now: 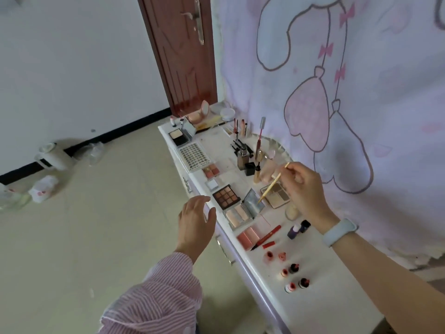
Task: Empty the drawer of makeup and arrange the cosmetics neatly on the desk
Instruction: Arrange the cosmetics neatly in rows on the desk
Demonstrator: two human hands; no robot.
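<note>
So in the head view the right hand (302, 186), right of center, is pinching a thin yellow brush (272, 184) by its upper end, with the tip angled down-left over an open mirrored compact (254, 201). The left hand (196, 221) hovers at lower center off the white table's (320, 283) front edge, fingers relaxed and spread, holding nothing. Cosmetics cover the table: a nine-pan brown palette (226, 196) just left of the compact, a pink blush palette (248, 236) below it, a red pen (267, 237) alongside, small lipstick tubes (292, 268) toward the bottom.
</note>
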